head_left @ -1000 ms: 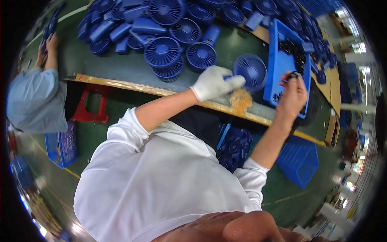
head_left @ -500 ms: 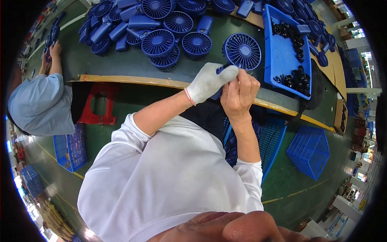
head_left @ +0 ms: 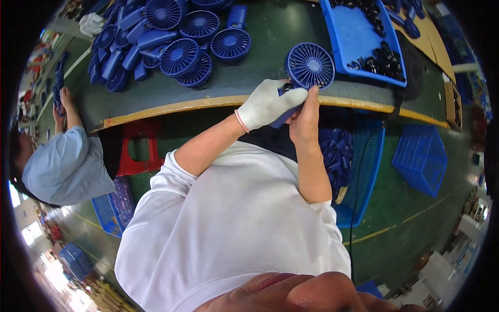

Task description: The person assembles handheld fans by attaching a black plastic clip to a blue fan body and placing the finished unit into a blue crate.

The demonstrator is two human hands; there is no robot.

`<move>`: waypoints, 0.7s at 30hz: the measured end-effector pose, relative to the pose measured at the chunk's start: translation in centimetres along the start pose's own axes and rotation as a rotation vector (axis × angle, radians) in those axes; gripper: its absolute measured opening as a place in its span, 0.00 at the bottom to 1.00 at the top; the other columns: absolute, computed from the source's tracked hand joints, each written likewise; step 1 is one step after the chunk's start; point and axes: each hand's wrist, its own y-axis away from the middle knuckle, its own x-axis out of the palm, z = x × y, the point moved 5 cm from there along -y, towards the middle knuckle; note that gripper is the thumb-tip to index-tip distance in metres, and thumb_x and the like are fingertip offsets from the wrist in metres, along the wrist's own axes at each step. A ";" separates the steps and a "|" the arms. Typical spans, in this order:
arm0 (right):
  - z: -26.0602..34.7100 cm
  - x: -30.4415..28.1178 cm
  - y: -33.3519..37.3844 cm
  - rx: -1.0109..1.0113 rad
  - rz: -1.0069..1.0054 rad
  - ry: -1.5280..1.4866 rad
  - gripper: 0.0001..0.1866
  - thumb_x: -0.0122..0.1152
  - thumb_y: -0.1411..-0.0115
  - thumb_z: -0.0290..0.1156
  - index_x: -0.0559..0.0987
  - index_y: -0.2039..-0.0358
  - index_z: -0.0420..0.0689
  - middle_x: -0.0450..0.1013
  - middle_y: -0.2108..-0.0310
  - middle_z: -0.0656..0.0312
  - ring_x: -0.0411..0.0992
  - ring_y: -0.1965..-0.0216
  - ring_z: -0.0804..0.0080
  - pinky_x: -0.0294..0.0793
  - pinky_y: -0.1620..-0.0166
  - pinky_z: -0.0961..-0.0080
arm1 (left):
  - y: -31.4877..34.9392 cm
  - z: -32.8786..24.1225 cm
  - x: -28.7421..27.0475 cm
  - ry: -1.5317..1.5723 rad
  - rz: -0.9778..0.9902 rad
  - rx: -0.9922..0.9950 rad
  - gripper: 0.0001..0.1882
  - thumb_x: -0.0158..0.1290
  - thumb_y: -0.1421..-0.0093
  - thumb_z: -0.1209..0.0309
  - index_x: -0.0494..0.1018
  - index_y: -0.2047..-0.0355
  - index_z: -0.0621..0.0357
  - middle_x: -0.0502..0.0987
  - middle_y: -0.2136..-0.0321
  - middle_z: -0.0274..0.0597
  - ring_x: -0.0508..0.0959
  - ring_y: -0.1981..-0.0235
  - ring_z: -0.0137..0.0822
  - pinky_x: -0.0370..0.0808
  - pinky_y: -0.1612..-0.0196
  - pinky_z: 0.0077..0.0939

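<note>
A dark blue handheld fan (head_left: 313, 65) is held over the front edge of the table, its round grille facing up. My left hand (head_left: 270, 105), in a white glove, is closed around the fan's neck and handle. My bare right hand (head_left: 305, 118) is closed on the handle from the right, its thumb up near the grille's lower rim. A small black part shows by the gloved fingers; what it is I cannot make out. Both hands hide most of the handle.
Many blue fans (head_left: 179, 57) lie heaped at the left back. A blue tray (head_left: 358, 44) with small black parts stands at the right. Below are a blue crate of blue parts (head_left: 337, 156), another blue crate (head_left: 420, 158) and a red stool (head_left: 139, 148). A co-worker (head_left: 65, 161) sits at the left.
The view has shifted, so the fan heap and tray appear farther up. My right fingers have gone from a pinch at the fan's neck to a grip along its handle.
</note>
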 end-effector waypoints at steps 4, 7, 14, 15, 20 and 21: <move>0.9 -0.3 0.2 0.146 -0.091 -0.141 0.30 0.48 0.37 0.61 0.79 0.68 0.43 0.69 0.86 0.69 0.60 0.94 0.82 0.55 0.93 0.85 | 0.2 2.3 2.1 0.545 0.183 -0.270 0.31 0.29 0.29 0.46 0.73 0.66 0.58 0.76 0.78 0.40 0.76 0.80 0.31 0.74 0.74 0.24; 1.0 -0.8 0.9 0.147 -0.177 -0.185 0.24 0.56 0.40 0.53 0.78 0.66 0.41 0.67 0.87 0.67 0.59 0.95 0.81 0.59 0.94 0.83 | 0.4 2.4 2.5 0.511 0.122 -0.370 0.30 0.31 0.30 0.45 0.72 0.64 0.57 0.76 0.78 0.41 0.76 0.80 0.31 0.74 0.74 0.24; 4.4 -0.4 2.7 -0.341 -0.090 0.061 0.23 0.64 0.48 0.30 0.74 0.52 0.37 0.74 0.56 0.54 0.74 0.75 0.77 0.68 0.87 0.84 | 0.8 1.1 3.0 0.166 0.228 -0.175 0.27 0.33 0.30 0.49 0.72 0.60 0.61 0.76 0.75 0.43 0.79 0.74 0.37 0.75 0.74 0.29; 3.8 -1.4 2.6 -0.307 -0.017 0.070 0.31 0.71 0.49 0.38 0.72 0.49 0.37 0.72 0.50 0.52 0.76 0.66 0.72 0.78 0.70 0.78 | 0.8 1.2 3.2 0.169 0.231 -0.178 0.27 0.33 0.30 0.49 0.72 0.60 0.61 0.76 0.75 0.43 0.79 0.74 0.37 0.75 0.74 0.29; 1.9 -2.5 0.7 -0.440 0.224 -0.112 0.51 0.70 0.58 0.66 0.69 0.41 0.42 0.66 0.43 0.53 0.63 0.41 0.66 0.60 0.39 0.65 | 1.0 -1.1 4.0 -0.665 -0.178 0.605 0.18 0.49 0.40 0.59 0.72 0.56 0.59 0.77 0.72 0.51 0.78 0.73 0.53 0.75 0.67 0.37; 1.2 -2.4 0.7 -0.450 0.248 -0.234 0.49 0.66 0.56 0.69 0.69 0.39 0.50 0.62 0.39 0.50 0.59 0.37 0.61 0.58 0.37 0.62 | 1.6 -1.5 4.2 -0.712 -0.275 0.700 0.20 0.54 0.44 0.61 0.72 0.55 0.59 0.78 0.70 0.51 0.78 0.71 0.53 0.75 0.66 0.37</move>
